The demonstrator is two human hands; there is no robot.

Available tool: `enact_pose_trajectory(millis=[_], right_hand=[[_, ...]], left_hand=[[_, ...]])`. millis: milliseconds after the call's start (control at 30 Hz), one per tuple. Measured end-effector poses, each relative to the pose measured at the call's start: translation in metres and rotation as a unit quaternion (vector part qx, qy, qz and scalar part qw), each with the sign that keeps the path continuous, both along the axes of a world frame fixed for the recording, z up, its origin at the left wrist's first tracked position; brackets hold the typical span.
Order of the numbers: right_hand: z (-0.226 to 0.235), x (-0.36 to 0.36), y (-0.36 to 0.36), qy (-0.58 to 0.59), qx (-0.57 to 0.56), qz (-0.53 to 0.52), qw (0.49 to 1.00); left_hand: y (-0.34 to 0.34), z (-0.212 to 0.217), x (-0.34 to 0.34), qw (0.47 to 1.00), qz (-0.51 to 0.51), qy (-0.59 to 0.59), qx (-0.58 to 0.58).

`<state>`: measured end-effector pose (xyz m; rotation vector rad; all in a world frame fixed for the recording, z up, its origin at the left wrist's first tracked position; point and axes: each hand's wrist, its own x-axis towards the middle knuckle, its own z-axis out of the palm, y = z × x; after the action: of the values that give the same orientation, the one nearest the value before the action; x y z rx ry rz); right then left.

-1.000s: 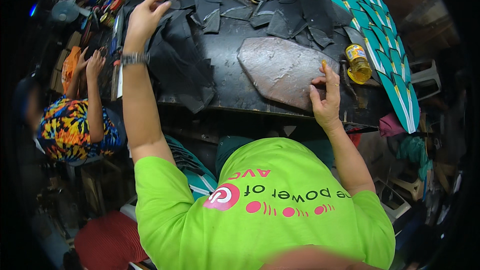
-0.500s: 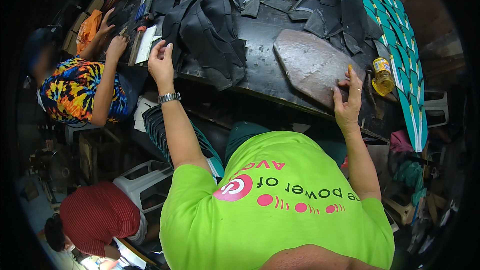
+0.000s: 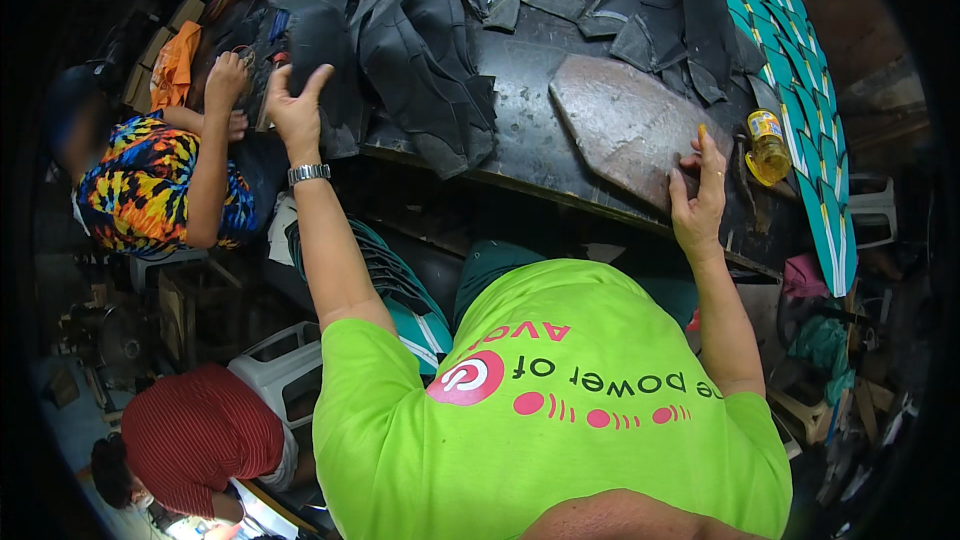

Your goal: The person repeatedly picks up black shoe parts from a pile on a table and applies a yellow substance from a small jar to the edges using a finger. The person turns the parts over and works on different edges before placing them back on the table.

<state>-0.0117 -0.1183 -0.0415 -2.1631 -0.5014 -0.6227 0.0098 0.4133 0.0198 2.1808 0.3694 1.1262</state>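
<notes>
My left hand [image 3: 297,118], with a watch on its wrist, is open at the left part of the table, thumb and fingers apart. It is beside a black sheet piece [image 3: 318,45]; whether the fingertips touch the piece I cannot tell. Right of it, a pile of black cut pieces [image 3: 420,70] hangs over the table's near edge. My right hand [image 3: 702,190] is open by the right end of a flat brown board [image 3: 625,125], its fingers loosely bent and holding nothing. One fingertip is yellow-orange. A jar of yellowish stuff [image 3: 767,150] lies just right of that hand.
More black pieces [image 3: 640,20] lie at the back of the dark table [image 3: 510,80]. Overlapping teal pieces [image 3: 800,90] line its right side. A co-worker in a multicoloured shirt [image 3: 160,185] works at the left end. Another person in a red striped shirt [image 3: 205,435] bends at lower left, near a grey stool [image 3: 290,365].
My left hand has moved left and its thumb and fingers have spread. A black piece now covers the white item there. The co-worker's hands have shifted; my right hand has hardly moved.
</notes>
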Motion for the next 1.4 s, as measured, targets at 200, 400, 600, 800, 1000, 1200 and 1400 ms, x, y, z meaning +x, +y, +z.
enact_pose_trajectory(millis=[200, 400, 600, 800, 1000, 1200, 1400], right_hand=[[0.005, 0.000, 0.000, -0.017, 0.015, 0.028, 0.999], [0.025, -0.020, -0.018, 0.023, 0.035, -0.006, 0.999], [0.050, -0.039, -0.078, 0.131, -0.026, -0.162, 0.978], [0.053, -0.017, -0.106, 0.265, -0.191, -0.224, 0.918], [0.055, 0.000, -0.099, 0.223, -0.289, -0.220, 0.905], [0.083, -0.026, -0.084, 0.215, -0.248, -0.185, 0.926], [0.082, -0.055, -0.055, 0.159, 0.086, 0.069, 0.981]], left_hand=[[-0.083, 0.049, -0.034, 0.806, -0.288, -0.196, -0.478], [-0.239, 0.024, -0.065, 0.810, -0.420, -0.023, -0.409], [-0.323, -0.019, -0.078, 0.818, -0.549, 0.044, -0.165], [-0.362, -0.041, -0.082, 0.679, -0.498, 0.238, -0.484], [-0.361, -0.033, -0.078, 0.445, -0.560, 0.223, -0.662], [-0.361, -0.046, -0.070, 0.399, -0.513, 0.223, -0.726], [-0.360, -0.037, -0.070, 0.388, -0.514, 0.259, -0.719]])
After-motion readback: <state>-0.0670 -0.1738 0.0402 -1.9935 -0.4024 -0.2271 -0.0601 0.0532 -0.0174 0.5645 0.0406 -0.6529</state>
